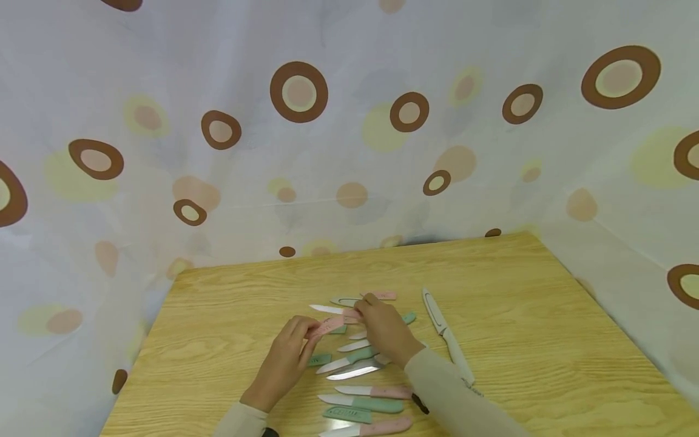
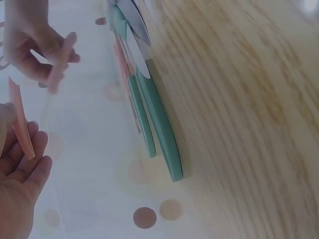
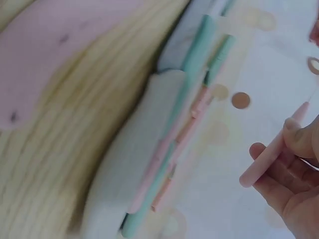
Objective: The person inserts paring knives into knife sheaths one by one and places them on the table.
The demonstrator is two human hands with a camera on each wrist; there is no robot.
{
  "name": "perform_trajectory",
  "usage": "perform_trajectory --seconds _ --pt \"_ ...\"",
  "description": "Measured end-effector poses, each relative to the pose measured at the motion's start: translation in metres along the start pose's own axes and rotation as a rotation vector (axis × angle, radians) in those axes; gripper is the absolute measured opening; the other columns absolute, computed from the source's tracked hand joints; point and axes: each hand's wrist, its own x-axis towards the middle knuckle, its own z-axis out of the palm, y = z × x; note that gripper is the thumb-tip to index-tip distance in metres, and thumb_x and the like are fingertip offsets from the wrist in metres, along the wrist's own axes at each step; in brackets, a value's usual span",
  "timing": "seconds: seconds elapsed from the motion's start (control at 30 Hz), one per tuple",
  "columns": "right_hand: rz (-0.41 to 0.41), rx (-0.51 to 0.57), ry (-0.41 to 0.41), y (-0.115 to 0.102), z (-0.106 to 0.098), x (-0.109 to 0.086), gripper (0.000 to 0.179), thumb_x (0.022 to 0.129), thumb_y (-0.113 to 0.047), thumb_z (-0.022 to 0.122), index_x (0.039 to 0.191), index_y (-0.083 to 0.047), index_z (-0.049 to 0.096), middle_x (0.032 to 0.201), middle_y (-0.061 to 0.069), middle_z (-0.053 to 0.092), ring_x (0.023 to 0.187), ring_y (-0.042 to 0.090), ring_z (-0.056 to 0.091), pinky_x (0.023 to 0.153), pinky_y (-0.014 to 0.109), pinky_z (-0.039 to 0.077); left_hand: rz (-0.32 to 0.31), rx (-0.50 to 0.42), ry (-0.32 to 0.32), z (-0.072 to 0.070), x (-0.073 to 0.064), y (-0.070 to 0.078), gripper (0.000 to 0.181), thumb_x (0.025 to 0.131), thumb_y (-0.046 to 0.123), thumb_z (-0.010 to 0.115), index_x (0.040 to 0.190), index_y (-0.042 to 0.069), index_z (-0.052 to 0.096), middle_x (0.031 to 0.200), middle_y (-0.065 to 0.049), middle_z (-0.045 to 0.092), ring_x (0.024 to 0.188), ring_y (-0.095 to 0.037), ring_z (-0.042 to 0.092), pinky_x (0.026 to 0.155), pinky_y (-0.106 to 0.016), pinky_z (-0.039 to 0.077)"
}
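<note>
My left hand (image 1: 281, 361) pinches a pink blade sheath (image 1: 329, 326) with lettering on it, low over the middle of the table. In the left wrist view the sheath (image 2: 21, 122) lies between thumb and fingers. Just to the right, my right hand (image 1: 386, 331) grips a small knife by its pink handle (image 3: 274, 152). Its white blade (image 1: 326, 309) points left, just beyond the sheath in the head view. The blade and the sheath are apart. Below both hands, knives with white blades and green handles (image 1: 360, 354) lie across the table.
A large pale knife (image 1: 459, 358) lies at the right, its blade covered. Nearer the front are a green-handled knife (image 1: 382, 405), pink-handled knives (image 1: 384, 426) and a green sheath (image 1: 347, 414). A silver blade (image 1: 355, 371) lies mid-row. A dotted curtain (image 1: 349, 139) surrounds the wooden table (image 1: 218, 358).
</note>
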Motion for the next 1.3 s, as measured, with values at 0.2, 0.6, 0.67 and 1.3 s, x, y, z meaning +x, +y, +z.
perform_trajectory --seconds 0.2,0.6,0.67,1.3 --pt "0.106 0.128 0.130 -0.002 -0.029 -0.017 0.017 0.092 -0.003 0.062 0.109 0.000 0.063 0.102 0.008 0.061 0.086 0.021 0.063 0.075 0.034 0.056 -0.006 -0.004 0.009 0.000 0.000 0.001 0.025 0.084 0.000 0.070 0.107 -0.001 0.058 0.102 -0.005 0.059 0.089 -0.013 0.058 0.078 -0.022 0.054" --pt "0.093 0.100 0.282 0.009 -0.046 -0.057 0.014 0.084 0.002 0.070 0.097 0.000 0.064 0.087 0.003 0.059 0.069 0.008 0.052 0.059 0.019 0.050 0.002 -0.009 0.019 -0.006 0.005 0.002 0.028 0.082 -0.003 0.071 0.107 0.000 0.058 0.100 -0.005 0.059 0.089 -0.013 0.058 0.077 -0.022 0.054" --pt "0.065 0.077 0.286 0.010 -0.045 -0.061 0.014 0.084 0.003 0.069 0.097 0.002 0.064 0.089 0.005 0.061 0.070 0.010 0.056 0.061 0.018 0.051 0.002 -0.015 0.023 -0.006 0.006 0.003 0.029 0.082 -0.004 0.071 0.107 0.000 0.057 0.101 -0.005 0.058 0.089 -0.013 0.058 0.077 -0.022 0.054" --pt "-0.006 -0.069 0.260 0.009 -0.047 -0.073 0.012 0.083 0.006 0.070 0.093 0.002 0.065 0.090 0.006 0.061 0.078 0.016 0.063 0.068 0.021 0.055 0.021 -0.012 0.025 0.003 0.013 0.005 0.027 0.084 -0.002 0.069 0.108 -0.002 0.057 0.103 -0.007 0.058 0.090 -0.015 0.057 0.078 -0.023 0.054"
